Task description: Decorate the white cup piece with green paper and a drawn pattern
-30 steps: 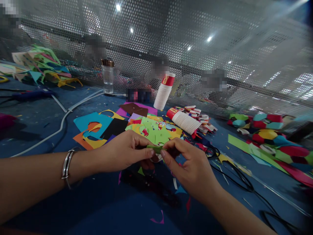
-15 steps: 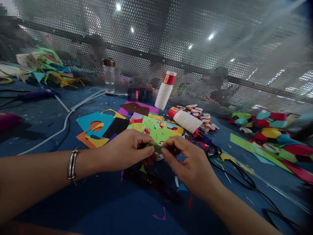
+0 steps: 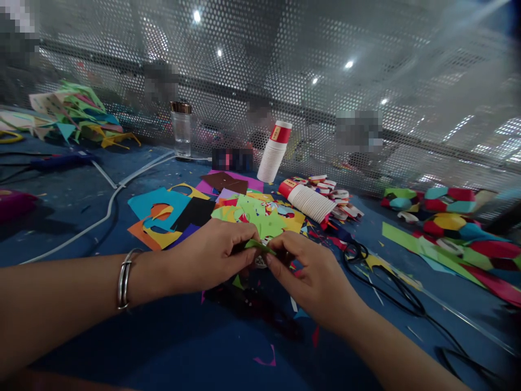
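Note:
Between my two hands is a small piece of green paper (image 3: pixel 260 247), pinched at both ends. My left hand (image 3: pixel 215 251), with a silver bangle (image 3: pixel 124 282) at the wrist, closes thumb and fingers on its left end. On the right end, my right hand (image 3: pixel 307 269) pinches with thumb and forefinger; its other fingers are partly hidden. Just below the paper a small round silvery thing (image 3: pixel 260 262) shows, too covered to name. Behind my hands lie cut sheets of light green paper (image 3: pixel 260 220), blue paper (image 3: pixel 160 203) and black paper (image 3: pixel 194 213).
One stack of paper cups (image 3: pixel 273 152) stands tilted; another stack (image 3: pixel 309 198) lies on its side. A glass bottle (image 3: pixel 181 130) stands by the mesh wall. Black cable (image 3: pixel 401 296) runs at right, white cable (image 3: pixel 109 209) at left. Colourful paper balls (image 3: pixel 450 200) sit far right.
The green paper has tipped and bends more between my fingers, and the silvery thing below it shows more. Both hands have shifted down slightly in view.

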Motion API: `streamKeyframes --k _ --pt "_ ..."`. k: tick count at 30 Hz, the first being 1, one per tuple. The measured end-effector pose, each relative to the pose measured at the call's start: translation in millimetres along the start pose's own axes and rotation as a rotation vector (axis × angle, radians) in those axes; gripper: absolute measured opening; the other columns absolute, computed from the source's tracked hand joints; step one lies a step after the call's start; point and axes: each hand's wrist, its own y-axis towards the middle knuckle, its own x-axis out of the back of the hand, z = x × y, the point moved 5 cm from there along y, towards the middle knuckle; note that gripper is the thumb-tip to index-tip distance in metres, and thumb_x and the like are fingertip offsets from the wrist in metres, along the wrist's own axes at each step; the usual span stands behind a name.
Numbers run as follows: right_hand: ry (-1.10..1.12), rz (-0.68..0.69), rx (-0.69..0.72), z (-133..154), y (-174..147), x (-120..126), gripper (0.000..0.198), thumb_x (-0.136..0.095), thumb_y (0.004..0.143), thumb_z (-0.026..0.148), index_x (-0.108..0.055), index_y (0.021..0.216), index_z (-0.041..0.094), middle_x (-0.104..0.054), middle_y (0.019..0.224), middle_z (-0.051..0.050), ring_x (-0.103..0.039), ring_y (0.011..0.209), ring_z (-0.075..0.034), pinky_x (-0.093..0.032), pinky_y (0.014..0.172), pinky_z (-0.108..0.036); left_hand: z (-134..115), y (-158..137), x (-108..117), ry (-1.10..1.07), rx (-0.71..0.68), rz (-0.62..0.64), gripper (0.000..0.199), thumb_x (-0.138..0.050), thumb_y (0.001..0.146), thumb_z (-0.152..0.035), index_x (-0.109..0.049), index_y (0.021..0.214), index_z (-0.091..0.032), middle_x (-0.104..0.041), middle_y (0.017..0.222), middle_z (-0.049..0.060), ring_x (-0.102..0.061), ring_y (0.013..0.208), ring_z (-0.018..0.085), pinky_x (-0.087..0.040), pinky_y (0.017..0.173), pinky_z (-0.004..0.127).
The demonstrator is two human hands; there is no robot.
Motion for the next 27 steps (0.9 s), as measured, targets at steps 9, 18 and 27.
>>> streamKeyframes --k 9,18,27 --pt "-0.010 -0.012 0.049 7 -2 0 0.010 -0.052 0.091 0.016 -0.060 0.087 0.020 -0.063 0.086 -0.004 -0.055 0.079 -0.019 -0.041 0.070 -0.033 -4 -4 2 -0.045 -0.021 -0.002 0.007 -0.052 0.094 -0.026 -0.056 0.096 -0.020 -0.066 0.076 -0.003 -0.059 0.065 0.011 -0.039 0.057 0.023" --pt "-0.039 -0.056 0.055 6 -2 0 0.009 -0.053 0.089 0.015 -0.059 0.084 0.019 -0.061 0.081 -0.003 -0.055 0.076 -0.019 -0.041 0.069 -0.032 -5 -2 3 0.017 -0.030 -0.023 0.007 -0.057 0.088 -0.025 -0.058 0.085 -0.019 -0.060 0.069 -0.004 -0.053 0.062 0.011 -0.035 0.056 0.024" --pt "-0.058 -0.080 0.066 9 -1 1 0.010 -0.054 0.086 0.013 -0.059 0.081 0.020 -0.061 0.079 -0.003 -0.054 0.074 -0.018 -0.041 0.067 -0.031 -11 0 1 0.091 -0.090 -0.083 0.006 -0.058 0.080 -0.020 -0.056 0.075 -0.018 -0.053 0.063 -0.006 -0.047 0.058 0.008 -0.032 0.053 0.022"
